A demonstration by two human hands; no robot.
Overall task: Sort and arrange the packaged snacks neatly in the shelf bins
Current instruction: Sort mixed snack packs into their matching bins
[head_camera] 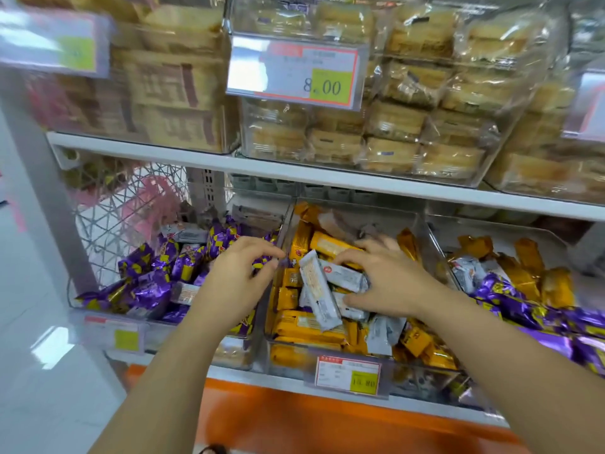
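Observation:
Three clear bins sit side by side on the lower shelf. The left bin (98, 311) holds mostly purple snack packs (147, 290) and a few silver ones. The middle bin (288, 357) holds orange packs (304, 322) with silver packs (319, 290) on top. The right bin (437, 244) holds a mix of orange, silver and purple packs. My left hand (235, 283) hovers over the wall between the left and middle bins, finger and thumb pinching a purple pack (261, 264). My right hand (389, 280) grips silver packs (345, 276) in the middle bin.
The upper shelf board (294, 172) juts out close above the bins and carries clear bins of wrapped pastries (393, 126) with a hanging price tag (294, 73). A wire rack (124, 208) stands left of the shelf. An orange base (327, 417) runs below.

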